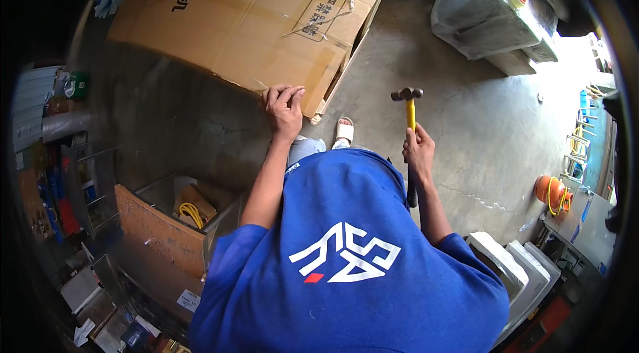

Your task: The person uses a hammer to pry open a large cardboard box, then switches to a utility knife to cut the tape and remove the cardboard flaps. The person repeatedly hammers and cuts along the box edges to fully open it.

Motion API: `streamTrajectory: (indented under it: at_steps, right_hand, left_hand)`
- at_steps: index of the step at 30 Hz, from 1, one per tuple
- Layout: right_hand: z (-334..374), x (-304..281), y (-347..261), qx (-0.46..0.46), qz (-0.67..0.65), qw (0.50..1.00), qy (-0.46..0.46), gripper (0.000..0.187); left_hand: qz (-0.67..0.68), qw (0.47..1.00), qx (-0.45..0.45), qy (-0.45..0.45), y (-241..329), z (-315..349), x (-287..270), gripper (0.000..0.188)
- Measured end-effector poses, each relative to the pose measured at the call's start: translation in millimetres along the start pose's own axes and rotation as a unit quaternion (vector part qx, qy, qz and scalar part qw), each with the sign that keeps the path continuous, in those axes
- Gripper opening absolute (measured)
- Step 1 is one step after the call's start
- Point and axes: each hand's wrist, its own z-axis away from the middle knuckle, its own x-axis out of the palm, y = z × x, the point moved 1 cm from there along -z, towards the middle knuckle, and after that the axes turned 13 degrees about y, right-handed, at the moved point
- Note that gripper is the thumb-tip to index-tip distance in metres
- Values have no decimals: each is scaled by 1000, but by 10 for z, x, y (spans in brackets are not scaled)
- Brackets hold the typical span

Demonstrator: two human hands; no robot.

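1. The person is standing at the near edge of the cardboard box (226, 27); its gaping right side could be tearing wider if pulled, and its broad, creased board is showing glossy tape
2. Right of the box's near corner, apart from it, the hammer (411, 115) is being clamped in the right grip (419, 147); a loose hold could be letting it slip, its blunt metal head topping a yellow handle
3. Near that corner, the white sandal (344, 132) could be taking a dropped hammer
4. At the box's near edge, the left grip (285, 108) is touching cardboard, fingers curling; a stray blow could be bruising them; whether it is clamping, I cannot tell
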Motion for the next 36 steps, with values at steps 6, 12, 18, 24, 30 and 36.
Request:
streamTrajectory:
  at_steps: [6, 12, 18, 24, 30, 36]
  right_hand:
    - [-8, 287, -397, -107, 27, 991, -78, 35]
    - [82, 501, -408, -114, 22, 990, -80, 33]
    - [31, 540, -109, -81, -23, 996, -33, 35]
    - [-120, 493, 137, 21, -173, 985, 2, 35]
    - [-355, 309, 131, 48, -311, 948, 41, 33]
    - [-473, 131, 106, 48, -344, 935, 71, 34]
  left_hand:
    - [13, 1000, -1, 26, -3, 8, 94, 10]
    - [-20, 999, -3, 39, 22, -11, 127, 10]
    - [-55, 998, -8, 24, -121, -34, 92, 11]
    - [-75, 995, -58, -21, -112, -187, -42, 14]
    - [-112, 989, -89, -47, -33, -301, -59, 21]
    - [-74, 977, -196, -30, 65, -343, 18, 21]
